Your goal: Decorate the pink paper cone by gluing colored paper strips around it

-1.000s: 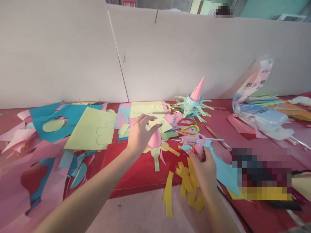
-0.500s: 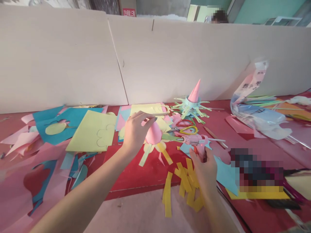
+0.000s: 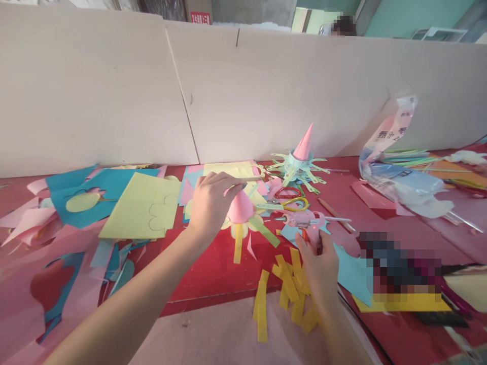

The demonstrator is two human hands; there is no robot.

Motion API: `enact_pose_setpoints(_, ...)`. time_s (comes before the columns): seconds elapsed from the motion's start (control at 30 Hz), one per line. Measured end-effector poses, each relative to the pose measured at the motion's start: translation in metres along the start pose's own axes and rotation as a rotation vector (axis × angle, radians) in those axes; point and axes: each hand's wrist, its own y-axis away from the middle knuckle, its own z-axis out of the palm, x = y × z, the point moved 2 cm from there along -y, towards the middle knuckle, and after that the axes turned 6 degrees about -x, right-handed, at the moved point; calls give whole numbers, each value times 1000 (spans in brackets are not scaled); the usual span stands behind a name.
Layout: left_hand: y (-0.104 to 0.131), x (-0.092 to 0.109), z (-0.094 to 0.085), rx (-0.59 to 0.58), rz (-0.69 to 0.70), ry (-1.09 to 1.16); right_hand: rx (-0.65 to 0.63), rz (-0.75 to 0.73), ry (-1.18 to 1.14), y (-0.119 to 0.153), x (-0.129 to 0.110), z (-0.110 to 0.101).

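Observation:
My left hand (image 3: pixel 211 203) is closed round the top of a pink paper cone (image 3: pixel 242 209), whose tip is hidden by the fingers. Pale yellow scalloped petals (image 3: pixel 255 223) ring the cone's base, with a yellow strip (image 3: pixel 238 243) and a green strip (image 3: pixel 265 233) sticking out from it. To the right, my right hand (image 3: pixel 320 261) grips a pink glue gun (image 3: pixel 302 219); its nozzle points left toward the cone, a short gap away. A white glue stick protrudes from the gun's back. Loose yellow strips (image 3: pixel 291 284) lie below, between the hands.
Behind stands another pink cone with pale green fringes (image 3: pixel 302 152). Scissors (image 3: pixel 297 204) and a pencil (image 3: pixel 335 214) lie near the glue gun. Paper sheets (image 3: pixel 135 208) cover the left side; a plastic bag (image 3: pixel 411 185) is at right. A white board (image 3: pixel 285 96) stands behind. Beyond it shows a person's head.
The pink cone has turned in my left hand, so the yellow strip now points straight toward me and the green strip angles down to the right. The glue gun's nozzle is slightly farther left.

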Motion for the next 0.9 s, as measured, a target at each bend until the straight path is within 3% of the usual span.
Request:
enact_pose_setpoints(0.2,-12,-10,-24,104,0,-121,10,16,26,0,0,1)
enact_pose_setpoints(0.47,-13,-34,-31,9,42,-338,-1,19,6,0,-1,1)
enact_pose_setpoints(0.7,-12,-55,-57,32,92,-601,-12,-2,14,0,1,1)
enact_pose_setpoints(0.8,-12,-56,-62,65,37,-572,-1,-2,36,-1,3,1)
enact_pose_setpoints(0.9,-12,-52,-56,65,-33,-392,-4,1,45,-1,4,2)
